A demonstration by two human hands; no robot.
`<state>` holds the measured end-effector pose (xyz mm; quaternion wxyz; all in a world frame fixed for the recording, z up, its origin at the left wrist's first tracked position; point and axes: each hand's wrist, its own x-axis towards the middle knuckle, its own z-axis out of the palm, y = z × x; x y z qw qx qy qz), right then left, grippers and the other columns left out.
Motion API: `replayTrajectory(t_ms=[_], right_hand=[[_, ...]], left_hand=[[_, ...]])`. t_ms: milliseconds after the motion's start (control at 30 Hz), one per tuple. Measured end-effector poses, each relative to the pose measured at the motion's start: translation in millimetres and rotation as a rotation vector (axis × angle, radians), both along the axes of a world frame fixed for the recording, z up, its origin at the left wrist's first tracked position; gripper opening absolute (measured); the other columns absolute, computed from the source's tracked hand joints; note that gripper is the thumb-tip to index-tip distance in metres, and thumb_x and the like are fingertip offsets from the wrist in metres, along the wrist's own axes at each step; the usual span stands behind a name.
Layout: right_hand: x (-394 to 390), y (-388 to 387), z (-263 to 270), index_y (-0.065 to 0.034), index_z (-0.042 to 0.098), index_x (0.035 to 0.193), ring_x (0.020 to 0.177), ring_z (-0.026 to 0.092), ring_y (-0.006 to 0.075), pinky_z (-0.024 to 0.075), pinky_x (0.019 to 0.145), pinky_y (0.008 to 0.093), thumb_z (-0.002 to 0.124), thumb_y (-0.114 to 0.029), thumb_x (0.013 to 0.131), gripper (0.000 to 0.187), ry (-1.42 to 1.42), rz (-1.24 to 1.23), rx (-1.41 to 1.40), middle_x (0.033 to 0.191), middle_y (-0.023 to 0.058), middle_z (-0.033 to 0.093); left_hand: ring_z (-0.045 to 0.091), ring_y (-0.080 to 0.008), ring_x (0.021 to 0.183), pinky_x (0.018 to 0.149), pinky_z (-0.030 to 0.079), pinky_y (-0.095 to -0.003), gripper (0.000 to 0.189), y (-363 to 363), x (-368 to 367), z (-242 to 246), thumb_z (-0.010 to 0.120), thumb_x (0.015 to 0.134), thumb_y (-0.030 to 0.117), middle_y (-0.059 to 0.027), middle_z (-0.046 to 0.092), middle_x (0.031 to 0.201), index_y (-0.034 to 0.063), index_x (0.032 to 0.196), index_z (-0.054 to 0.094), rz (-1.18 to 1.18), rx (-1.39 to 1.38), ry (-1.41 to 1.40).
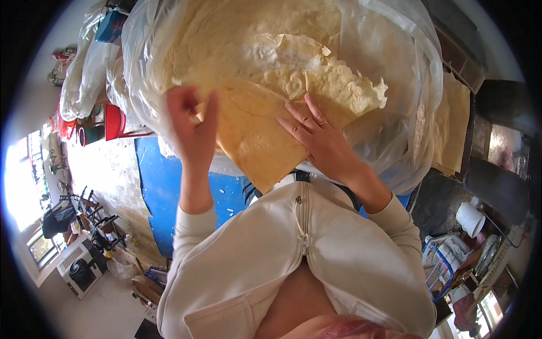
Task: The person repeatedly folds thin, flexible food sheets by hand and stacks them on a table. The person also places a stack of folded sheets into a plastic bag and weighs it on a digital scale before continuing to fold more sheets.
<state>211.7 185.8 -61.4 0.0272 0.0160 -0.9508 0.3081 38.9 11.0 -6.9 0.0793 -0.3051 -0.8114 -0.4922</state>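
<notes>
A thin, stiff-looking yellow-tan sheet (262, 140) lies before me, one corner pointing toward my body. My right hand (330, 140), a ring on one finger, rests on the sheet's right part with its fingers spread. Blurred by motion, my left hand (190, 123) is above the sheet's left edge with curled fingers; whether it pinches anything is unclear. A crumpled, paler piece with a ragged edge (338, 80) lies just beyond my right fingertips. More tan sheets (203, 38) lie behind, inside a large clear plastic bag (423, 97).
Below the bag is a blue surface (159, 190) dotted with small pale scraps. At left are a red plastic stool (115, 122) and a green container (89, 134). Further tan sheets (453, 127) are stacked at right, with a white bucket (470, 218) nearby.
</notes>
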Motion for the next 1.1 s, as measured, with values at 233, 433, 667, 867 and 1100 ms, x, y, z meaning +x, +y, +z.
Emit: replayTrajectory(t_ms=[233,433,667,867,1100], right_hand=[[10,0,-9,-0.0164,0.043,0.149,0.147,0.019,0.0471,0.0231,0.119,0.0503,0.058,-0.001,0.084,0.069,0.081,0.070,0.128,0.159,0.0146,0.029],[17,49,-17,-0.0041,0.039,0.148,0.138,0.043,0.0270,0.0325,0.116,0.0426,0.054,-0.021,0.103,0.051,0.139,-0.259,-1.523,0.151,0.0122,0.042],[14,78,-33,-0.0102,0.034,0.150,0.137,0.045,0.0280,0.0385,0.113,0.0491,0.040,-0.043,0.106,0.055,0.075,-0.679,-2.284,0.152,0.0101,0.043],[19,81,-46,-0.0099,0.033,0.151,0.138,0.044,0.0286,0.0385,0.113,0.0498,0.041,-0.045,0.106,0.057,0.066,-0.401,-2.530,0.152,0.0117,0.042],[14,80,-39,-0.0096,0.035,0.150,0.136,0.046,0.0286,0.0398,0.112,0.0476,0.042,-0.046,0.105,0.058,0.046,-0.523,-2.430,0.151,0.0120,0.044]], left_hand=[[0.065,-0.0200,0.091,0.083,0.051,-0.0367,0.026,113,-71,-27,0.056,0.099,0.027,-0.0061,0.073,0.103,0.0065,0.110,0.068,-1.117,-0.619,-0.457],[0.066,-0.0187,0.099,0.091,0.051,-0.0327,0.036,167,-145,-9,0.049,0.103,0.028,-0.0094,0.067,0.126,0.0062,0.130,0.059,-1.174,-1.026,-0.755],[0.052,-0.0216,0.128,0.105,0.041,-0.0329,0.059,116,-184,-46,0.066,0.094,0.022,-0.0050,0.052,0.143,0.0090,0.147,0.042,-0.848,-0.573,-0.363],[0.063,-0.0212,0.100,0.087,0.049,-0.0334,0.066,126,-111,-72,0.077,0.085,0.039,-0.0119,0.065,0.105,0.0001,0.131,0.050,-0.131,-0.440,-0.181],[0.037,-0.0314,0.140,0.116,0.025,-0.0523,0.067,134,-14,-75,0.069,0.091,0.027,-0.0227,0.041,0.148,0.0038,0.147,0.040,-0.328,-0.383,0.408]])
